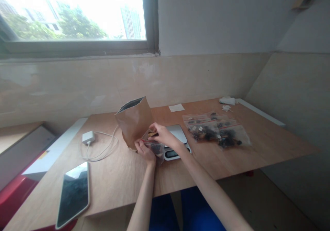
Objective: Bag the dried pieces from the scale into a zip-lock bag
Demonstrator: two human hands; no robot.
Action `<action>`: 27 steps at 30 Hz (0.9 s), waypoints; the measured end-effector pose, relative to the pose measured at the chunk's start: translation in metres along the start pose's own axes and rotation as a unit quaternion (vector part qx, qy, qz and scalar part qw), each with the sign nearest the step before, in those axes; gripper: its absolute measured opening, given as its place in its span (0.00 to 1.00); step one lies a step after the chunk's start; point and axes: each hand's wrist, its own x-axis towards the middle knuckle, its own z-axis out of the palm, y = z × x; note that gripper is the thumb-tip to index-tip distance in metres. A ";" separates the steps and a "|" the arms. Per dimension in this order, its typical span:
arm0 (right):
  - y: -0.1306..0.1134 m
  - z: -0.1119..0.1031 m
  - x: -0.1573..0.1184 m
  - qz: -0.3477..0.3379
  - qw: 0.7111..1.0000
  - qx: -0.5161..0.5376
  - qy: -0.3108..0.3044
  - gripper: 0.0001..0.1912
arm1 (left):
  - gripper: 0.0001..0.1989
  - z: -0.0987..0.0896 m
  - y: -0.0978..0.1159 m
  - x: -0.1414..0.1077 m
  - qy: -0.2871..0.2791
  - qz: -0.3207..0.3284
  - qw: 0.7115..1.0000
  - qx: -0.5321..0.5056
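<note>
plastic zip bag (156, 149) pinched by both hands (165, 135)

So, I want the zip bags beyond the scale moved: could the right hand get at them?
Probably yes. The right hand is busy at the mouth of a small zip bag, but only the digital scale lies between it and the zip bags, and it looks low enough to pass over.

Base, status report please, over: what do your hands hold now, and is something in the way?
Left hand, right hand both on small zip bag, dark pieces inside. Kraft paper bag upright beside it. Digital scale directly behind hands, over.
</note>
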 end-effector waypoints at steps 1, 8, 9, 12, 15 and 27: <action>-0.001 -0.001 0.000 -0.006 1.000 -0.006 -0.002 0.18 | 0.10 0.000 0.000 0.000 0.000 0.000 1.000 -0.003; -0.004 -0.006 -0.001 -0.021 0.998 -0.055 -0.022 0.16 | 0.08 0.001 0.000 0.002 0.012 -0.011 1.000 -0.025; -0.004 -0.007 -0.001 -0.021 0.998 -0.058 -0.023 0.16 | 0.08 0.001 -0.001 0.002 0.014 -0.013 0.999 -0.028; -0.007 -0.010 -0.001 -0.015 0.998 -0.054 -0.018 0.16 | 0.08 0.002 0.000 0.002 0.013 -0.022 0.999 -0.037; -0.007 -0.009 0.000 -0.018 0.999 -0.051 -0.006 0.16 | 0.08 0.002 0.002 0.002 0.012 -0.028 0.999 -0.045; -0.008 0.007 0.000 -0.035 0.998 0.042 0.013 0.10 | 0.08 0.003 0.002 0.006 0.042 -0.032 0.998 -0.044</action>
